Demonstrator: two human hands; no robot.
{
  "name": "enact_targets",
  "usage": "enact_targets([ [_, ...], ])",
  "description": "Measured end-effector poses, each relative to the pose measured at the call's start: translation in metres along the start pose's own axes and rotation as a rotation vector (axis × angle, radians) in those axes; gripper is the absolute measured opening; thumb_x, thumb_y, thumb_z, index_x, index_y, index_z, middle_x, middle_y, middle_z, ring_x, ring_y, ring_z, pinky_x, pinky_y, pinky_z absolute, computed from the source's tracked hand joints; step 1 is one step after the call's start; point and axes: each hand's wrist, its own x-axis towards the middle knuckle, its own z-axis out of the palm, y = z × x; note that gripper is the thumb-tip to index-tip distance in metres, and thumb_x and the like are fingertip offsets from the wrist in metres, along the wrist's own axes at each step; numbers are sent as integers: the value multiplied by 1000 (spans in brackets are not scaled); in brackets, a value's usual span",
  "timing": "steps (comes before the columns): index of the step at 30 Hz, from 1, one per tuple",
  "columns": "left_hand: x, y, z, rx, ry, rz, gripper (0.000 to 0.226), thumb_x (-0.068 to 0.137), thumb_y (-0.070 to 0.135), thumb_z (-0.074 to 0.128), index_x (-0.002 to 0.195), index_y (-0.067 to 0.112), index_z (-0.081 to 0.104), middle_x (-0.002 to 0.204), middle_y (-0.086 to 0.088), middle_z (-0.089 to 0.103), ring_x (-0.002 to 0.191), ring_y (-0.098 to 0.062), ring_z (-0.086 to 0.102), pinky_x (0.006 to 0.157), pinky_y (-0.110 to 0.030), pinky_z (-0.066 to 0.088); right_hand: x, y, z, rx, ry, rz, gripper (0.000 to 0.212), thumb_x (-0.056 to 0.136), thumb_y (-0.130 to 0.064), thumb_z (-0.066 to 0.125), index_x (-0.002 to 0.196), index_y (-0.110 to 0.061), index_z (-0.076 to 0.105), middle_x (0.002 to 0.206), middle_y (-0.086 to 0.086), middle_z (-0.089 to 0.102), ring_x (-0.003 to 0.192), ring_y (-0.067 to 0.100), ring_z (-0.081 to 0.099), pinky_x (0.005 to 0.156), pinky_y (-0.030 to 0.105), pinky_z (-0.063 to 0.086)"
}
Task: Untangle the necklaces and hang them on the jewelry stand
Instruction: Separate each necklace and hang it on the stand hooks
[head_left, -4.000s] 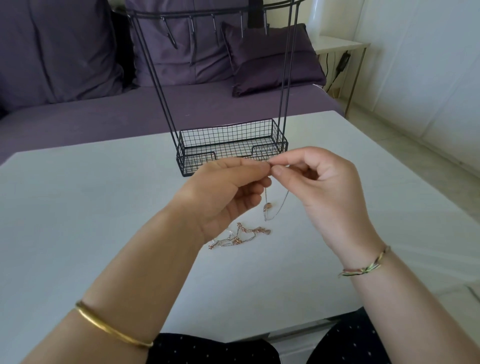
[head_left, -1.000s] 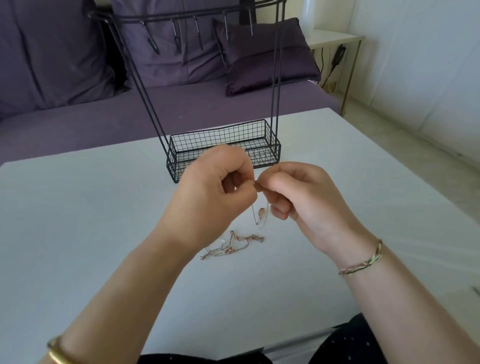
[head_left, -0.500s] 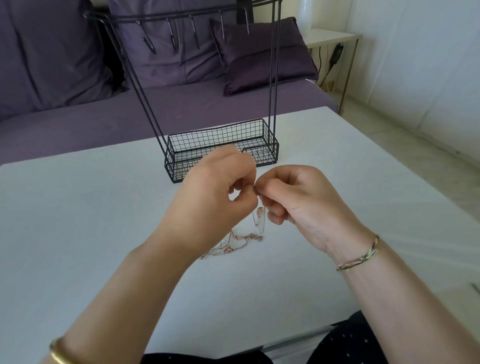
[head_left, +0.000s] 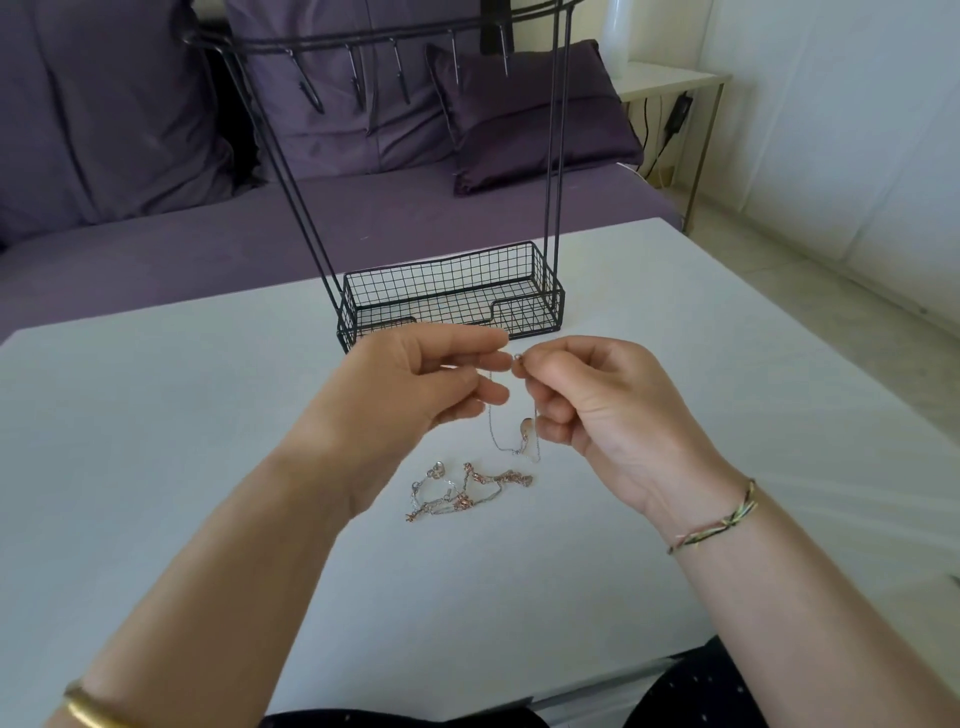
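A thin silver necklace (head_left: 492, 426) with a small pale pendant (head_left: 527, 432) hangs in a loop above the white table (head_left: 156, 441). My left hand (head_left: 415, 384) pinches one end of the chain between thumb and fingertips. My right hand (head_left: 597, 410) pinches the other end, the clasp, at its fingertips. The two hands are a finger's width apart. Below them a tangle of silver and rose-gold necklaces (head_left: 467, 491) lies on the table. The black wire jewelry stand (head_left: 452, 301) stands just behind my hands, and its top bar of hooks (head_left: 363, 47) carries nothing.
A purple sofa (head_left: 260, 244) with cushions runs along the far edge of the table. A small side table (head_left: 670, 83) with a cable stands at the back right. The table's near edge is close to my lap.
My left hand's fingers have uncurled from a fist-like pinch to straighter fingertips. The hands have parted slightly, and the chain loop now hangs more openly between them.
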Motion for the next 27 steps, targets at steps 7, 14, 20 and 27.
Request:
enact_targets([
  [7, -1, 4, 2, -90, -66, -22, 41, 87, -12, 51, 108, 19, 68, 114, 10, 68, 76, -13, 70, 64, -16, 50, 0, 1, 1, 3, 18, -32, 21, 84, 0, 57, 66, -6, 65, 48, -4, 46, 42, 9, 36, 43, 22, 33],
  [14, -4, 7, 4, -216, -145, -60, 53, 84, -16, 50, 123, 19, 60, 128, 11, 60, 69, -15, 69, 58, -17, 50, 0, 2, 1, -10, 21, -46, 23, 86, -2, 57, 66, -8, 66, 51, -2, 47, 44, 9, 37, 45, 22, 36],
  [20, -5, 7, 4, -242, -185, -71, 68, 75, -14, 59, 134, 19, 51, 137, 12, 52, 65, -18, 68, 51, -16, 47, 0, 2, 1, -15, 20, -68, 21, 87, -4, 57, 69, -6, 66, 50, -3, 46, 43, 9, 37, 44, 22, 35],
  [27, -6, 8, 7, -229, -254, -75, 79, 66, -9, 58, 139, 20, 45, 141, 14, 48, 58, -18, 66, 48, -18, 46, 0, 2, 0, -9, 28, -82, 21, 86, -2, 56, 68, -7, 66, 49, -4, 46, 44, 10, 38, 46, 23, 36],
])
